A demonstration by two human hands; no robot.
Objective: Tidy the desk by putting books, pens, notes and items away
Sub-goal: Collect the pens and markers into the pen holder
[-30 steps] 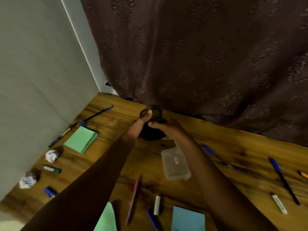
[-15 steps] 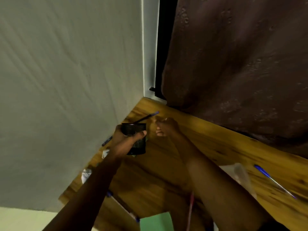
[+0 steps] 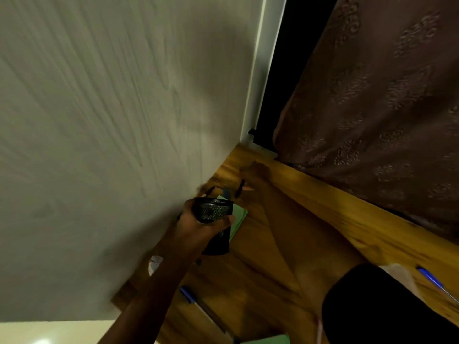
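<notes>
Wooden surface (image 3: 323, 219), wall corner at 12 o'clock: left hand (image 3: 198, 232), fingers wrapped round the black mesh pen cup (image 3: 213, 212), and right hand (image 3: 255, 175) at the cup's 1 o'clock, fingers apparently (blurred) pinching a dark pen (image 3: 240, 187), its long axis 1-to-7 and its lower end near the cup's mouth.

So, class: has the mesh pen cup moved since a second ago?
Yes. The pen cup went from the curtain toward the wall, gripped by the left hand.
</notes>
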